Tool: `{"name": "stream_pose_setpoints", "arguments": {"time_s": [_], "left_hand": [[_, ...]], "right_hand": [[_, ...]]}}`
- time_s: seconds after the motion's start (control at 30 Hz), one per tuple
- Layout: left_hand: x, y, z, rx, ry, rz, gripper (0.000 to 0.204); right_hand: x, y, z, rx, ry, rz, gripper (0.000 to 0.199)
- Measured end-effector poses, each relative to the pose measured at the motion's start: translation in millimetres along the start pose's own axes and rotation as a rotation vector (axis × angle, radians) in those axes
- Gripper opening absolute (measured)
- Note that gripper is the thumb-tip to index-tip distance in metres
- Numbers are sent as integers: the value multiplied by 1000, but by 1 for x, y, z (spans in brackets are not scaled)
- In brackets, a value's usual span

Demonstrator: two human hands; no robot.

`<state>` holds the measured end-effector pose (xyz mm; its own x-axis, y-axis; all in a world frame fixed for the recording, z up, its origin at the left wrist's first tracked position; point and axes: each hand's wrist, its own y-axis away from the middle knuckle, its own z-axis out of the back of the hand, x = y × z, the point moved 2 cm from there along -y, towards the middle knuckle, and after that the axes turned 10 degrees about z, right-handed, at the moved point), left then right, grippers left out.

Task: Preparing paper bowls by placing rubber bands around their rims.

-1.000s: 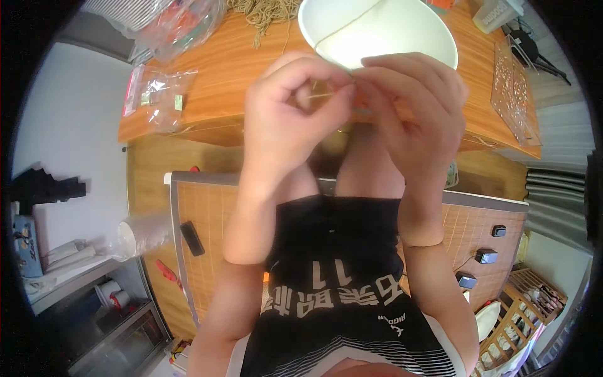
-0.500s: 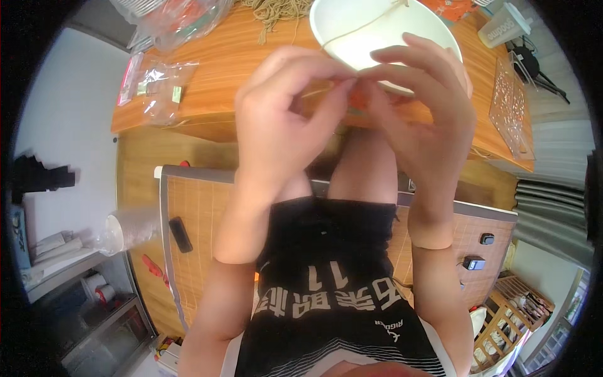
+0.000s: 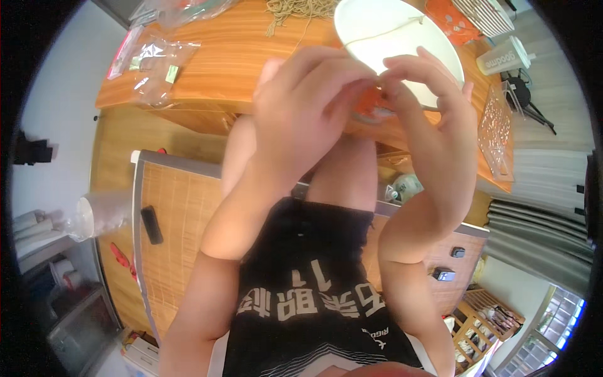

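My left hand (image 3: 308,103) and my right hand (image 3: 436,119) are raised over the table's near edge, their thumbs and forefingers pinched together at one spot. A thin tan cord (image 3: 380,34) runs across the white bowl (image 3: 402,12) to behind my left hand, which appears to pinch it. Whatever tiny thing sits between the fingertips is too small and blurred to name. The other fingers of my right hand are curled loosely over the bowl's near side. Just below the fingertips shows a partly hidden orange-and-white item (image 3: 375,103).
A heap of tan cord (image 3: 298,9) lies beyond my left hand. Plastic bags (image 3: 157,72) are at the table's left. To the right stand an orange packet (image 3: 449,22), a lidded cup (image 3: 502,56) and a clear tray of small pieces (image 3: 496,132). A phone (image 3: 151,225) rests on the mat beside me.
Both hands have shifted slightly right and remain pinched together. My left hand has turned, its back covering more of the fingers. The whole view has tilted and moved.
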<state>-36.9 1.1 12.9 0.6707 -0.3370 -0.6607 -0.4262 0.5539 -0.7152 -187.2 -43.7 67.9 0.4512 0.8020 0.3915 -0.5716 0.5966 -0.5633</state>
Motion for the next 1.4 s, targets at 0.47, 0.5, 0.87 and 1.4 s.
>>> {"name": "stream_pose_setpoints", "arguments": {"time_s": [0.47, 0.5, 0.87, 1.4], "left_hand": [[6, 8, -7, -111, 15, -87, 26], [7, 6, -9, -115, 23, -85, 26], [6, 6, -6, -92, -1, -130, 29], [8, 4, -4, -62, 53, -18, 12]], "right_hand": [[-3, -4, -12, -91, -491, -359, 15], [-3, -5, -10, -91, -480, -331, 15], [-5, -5, -13, -84, -563, -401, 16], [-11, -6, -16, -47, -558, -297, 13]]}}
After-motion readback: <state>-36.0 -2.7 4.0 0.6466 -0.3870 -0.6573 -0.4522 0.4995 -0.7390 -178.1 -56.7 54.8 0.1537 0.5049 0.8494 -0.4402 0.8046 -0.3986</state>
